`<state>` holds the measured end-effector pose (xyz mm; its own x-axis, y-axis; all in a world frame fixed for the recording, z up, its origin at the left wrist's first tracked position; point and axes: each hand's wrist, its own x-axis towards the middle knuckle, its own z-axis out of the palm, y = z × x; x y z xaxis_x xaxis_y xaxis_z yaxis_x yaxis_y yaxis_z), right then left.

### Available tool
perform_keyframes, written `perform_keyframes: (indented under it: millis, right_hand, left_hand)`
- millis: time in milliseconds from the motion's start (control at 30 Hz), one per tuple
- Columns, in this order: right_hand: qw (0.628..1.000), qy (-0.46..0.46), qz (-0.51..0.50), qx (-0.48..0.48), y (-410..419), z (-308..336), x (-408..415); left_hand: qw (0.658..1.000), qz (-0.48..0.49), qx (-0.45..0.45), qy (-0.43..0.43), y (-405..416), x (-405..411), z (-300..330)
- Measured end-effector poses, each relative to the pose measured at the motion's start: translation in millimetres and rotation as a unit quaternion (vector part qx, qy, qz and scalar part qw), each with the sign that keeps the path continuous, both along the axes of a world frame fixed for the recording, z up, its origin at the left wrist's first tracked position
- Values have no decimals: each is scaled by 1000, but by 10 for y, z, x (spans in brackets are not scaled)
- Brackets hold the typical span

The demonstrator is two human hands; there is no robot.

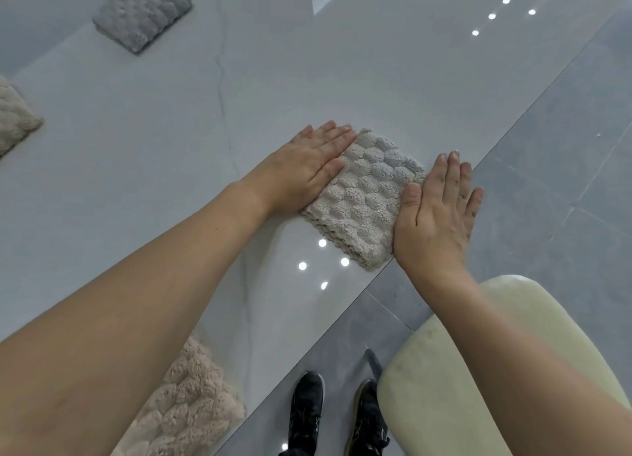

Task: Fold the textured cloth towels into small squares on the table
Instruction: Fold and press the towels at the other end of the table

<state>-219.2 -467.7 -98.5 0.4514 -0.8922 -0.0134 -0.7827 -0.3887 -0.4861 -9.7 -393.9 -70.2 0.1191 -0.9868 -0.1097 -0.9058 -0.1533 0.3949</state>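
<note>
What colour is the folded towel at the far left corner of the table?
Grey, with a raised bubble texture: the folded towel, clearest in the head view.

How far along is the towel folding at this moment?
Done: a folded grey textured towel and a folded beige one lie on the glossy white table. In hand: the left hand and right hand, both flat, square up a folded light beige towel. Left: a pinkish fluffy towel looks unfolded.

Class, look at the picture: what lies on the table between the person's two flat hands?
In the head view, a folded beige towel lies between the left hand and right hand, both touching its edges.
</note>
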Motion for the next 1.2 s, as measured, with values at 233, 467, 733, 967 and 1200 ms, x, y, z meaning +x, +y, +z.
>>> perform_keyframes:
  millis: [233, 467, 733, 967, 1200]
  right_hand:
    - [993, -75, 94, 3, -334, 166, -166]
    - [916, -120, 353, 148, -854, 490, 132]
    - [886, -10, 453, 94, -900, 362, 324]
    - [885, 84, 458, -22, -890, 271, 302]
    - [886, 132, 441, -55, -1013, 287, 235]
  left_hand:
    - [941, 319, -113, 28, 252, -218, 43]
    - [768, 564, -218, 210, -30, -1393, 174]
    - [790, 597, -116, 75, -56, -1557, -52]
    - [835, 547, -48, -39, 35, -1527, -141]
    - [860, 503, 20, -85, 330, -1441, -162]
